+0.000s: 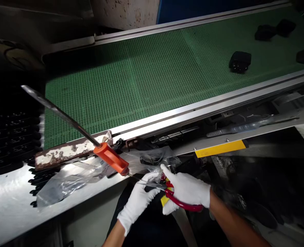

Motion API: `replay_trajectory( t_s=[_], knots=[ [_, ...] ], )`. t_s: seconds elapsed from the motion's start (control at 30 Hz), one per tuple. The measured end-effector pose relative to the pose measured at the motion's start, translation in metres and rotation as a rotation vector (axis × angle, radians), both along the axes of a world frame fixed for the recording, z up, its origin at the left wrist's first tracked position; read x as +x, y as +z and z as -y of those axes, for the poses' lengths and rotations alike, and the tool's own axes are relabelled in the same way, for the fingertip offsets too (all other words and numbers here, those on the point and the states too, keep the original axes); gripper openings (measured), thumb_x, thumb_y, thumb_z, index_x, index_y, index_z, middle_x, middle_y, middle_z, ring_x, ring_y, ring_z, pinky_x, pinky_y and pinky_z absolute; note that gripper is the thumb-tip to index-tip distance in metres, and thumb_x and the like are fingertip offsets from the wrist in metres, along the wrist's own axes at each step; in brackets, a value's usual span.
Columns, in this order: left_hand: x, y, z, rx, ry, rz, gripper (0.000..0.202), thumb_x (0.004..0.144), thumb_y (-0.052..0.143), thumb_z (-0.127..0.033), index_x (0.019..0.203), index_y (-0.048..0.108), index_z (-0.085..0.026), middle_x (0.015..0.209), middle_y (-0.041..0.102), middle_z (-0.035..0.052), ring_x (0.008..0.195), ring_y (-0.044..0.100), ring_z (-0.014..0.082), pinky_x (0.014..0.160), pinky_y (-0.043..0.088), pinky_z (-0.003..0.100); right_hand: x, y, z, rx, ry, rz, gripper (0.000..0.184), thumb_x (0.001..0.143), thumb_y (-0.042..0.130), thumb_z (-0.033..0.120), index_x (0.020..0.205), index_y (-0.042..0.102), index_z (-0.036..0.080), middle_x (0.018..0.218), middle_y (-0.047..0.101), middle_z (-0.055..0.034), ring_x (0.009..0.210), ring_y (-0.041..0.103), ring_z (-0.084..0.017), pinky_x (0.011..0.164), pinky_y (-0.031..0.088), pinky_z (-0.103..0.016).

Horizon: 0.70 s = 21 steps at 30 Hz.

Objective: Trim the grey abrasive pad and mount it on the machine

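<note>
My right hand [190, 190], in a white glove, is closed around a red-handled tool [184, 204] with grey jaws, like pliers or scissors; yellow parts show by its grip. My left hand [140, 199], also gloved in white, curls its fingers and thumb around the jaw end. What its fingers pinch is hidden. A thin rod or wire runs from there to the butt of an orange-handled screwdriver [110, 159]. The screwdriver's long metal shaft points up and left, over the conveyor's near corner. Clear plastic bags [61, 187] lie beyond my left hand.
A green conveyor belt [141, 79] with metal rails crosses the view, carrying several black parts [240, 61] at right. Stacked black pieces [10, 137] stand at left. A metal ledge [10, 202] runs below, with a yellow strip [220, 148] and a clear-handled tool [249, 127].
</note>
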<state>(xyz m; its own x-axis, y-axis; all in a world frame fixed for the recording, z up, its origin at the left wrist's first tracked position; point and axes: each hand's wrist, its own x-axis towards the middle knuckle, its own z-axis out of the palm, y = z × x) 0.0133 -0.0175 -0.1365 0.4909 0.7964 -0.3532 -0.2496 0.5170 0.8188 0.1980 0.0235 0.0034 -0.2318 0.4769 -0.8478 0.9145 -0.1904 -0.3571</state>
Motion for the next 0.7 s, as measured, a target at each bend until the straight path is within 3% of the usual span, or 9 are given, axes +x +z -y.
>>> replay_trajectory(
  t_s=[0.1, 0.17, 0.27, 0.47, 0.57, 0.7],
  knots=[
    [0.0032, -0.0003, 0.0028, -0.098, 0.045, 0.106, 0.083, 0.081, 0.080, -0.020, 0.151, 0.037, -0.032, 0.147, 0.059, 0.0061, 0.138, 0.053, 0.0270, 0.116, 0.044, 0.046, 0.0005, -0.0009, -0.0019, -0.004, 0.010, -0.007, 0.141, 0.054, 0.084, 0.068, 0.161, 0.003, 0.025, 0.114, 0.072, -0.0166, 0.102, 0.067, -0.037, 0.079, 0.052, -0.042],
    [0.0047, -0.0002, 0.0031, -0.144, 0.060, 0.165, 0.094, 0.080, 0.081, -0.021, 0.156, 0.028, -0.030, 0.152, 0.054, 0.0092, 0.141, 0.049, 0.0279, 0.117, 0.044, 0.046, 0.0002, -0.0021, -0.0026, -0.004, 0.032, 0.004, 0.141, 0.053, 0.084, 0.068, 0.161, 0.004, 0.024, 0.114, 0.072, -0.0168, 0.097, 0.068, -0.035, 0.076, 0.052, -0.039],
    [0.0054, 0.0004, 0.0020, -0.143, 0.059, 0.175, 0.091, 0.078, 0.084, -0.023, 0.155, 0.034, -0.027, 0.153, 0.052, 0.0109, 0.143, 0.047, 0.0297, 0.118, 0.042, 0.047, -0.0003, -0.0042, -0.0023, 0.001, 0.066, -0.004, 0.140, 0.054, 0.084, 0.067, 0.161, 0.006, 0.023, 0.111, 0.073, -0.0167, 0.091, 0.069, -0.032, 0.072, 0.050, -0.035],
    [0.0049, 0.0013, -0.0002, -0.092, 0.046, 0.140, 0.067, 0.078, 0.084, -0.025, 0.140, 0.059, -0.029, 0.142, 0.064, 0.0051, 0.135, 0.056, 0.0299, 0.119, 0.041, 0.048, -0.0013, -0.0047, -0.0020, 0.025, 0.114, -0.004, 0.135, 0.056, 0.081, 0.071, 0.161, 0.009, 0.026, 0.097, 0.074, -0.0126, 0.086, 0.069, -0.034, 0.064, 0.045, -0.033],
    [0.0036, 0.0036, -0.0024, -0.051, 0.047, 0.103, 0.060, 0.080, 0.082, -0.025, 0.136, 0.062, -0.028, 0.140, 0.066, 0.0048, 0.132, 0.058, 0.0303, 0.120, 0.040, 0.049, -0.0027, -0.0020, -0.0033, 0.018, 0.112, 0.006, 0.134, 0.056, 0.082, 0.069, 0.161, 0.011, 0.027, 0.098, 0.073, -0.0115, 0.090, 0.070, -0.035, 0.065, 0.045, -0.033],
    [0.0015, 0.0044, -0.0040, -0.039, 0.017, 0.094, 0.065, 0.080, 0.080, -0.020, 0.141, 0.058, -0.029, 0.144, 0.062, 0.0033, 0.135, 0.056, 0.0285, 0.120, 0.040, 0.045, -0.0031, 0.0016, -0.0037, 0.026, 0.107, 0.036, 0.135, 0.058, 0.082, 0.067, 0.162, 0.005, 0.027, 0.104, 0.073, -0.0148, 0.098, 0.069, -0.039, 0.070, 0.047, -0.037]
  ],
)
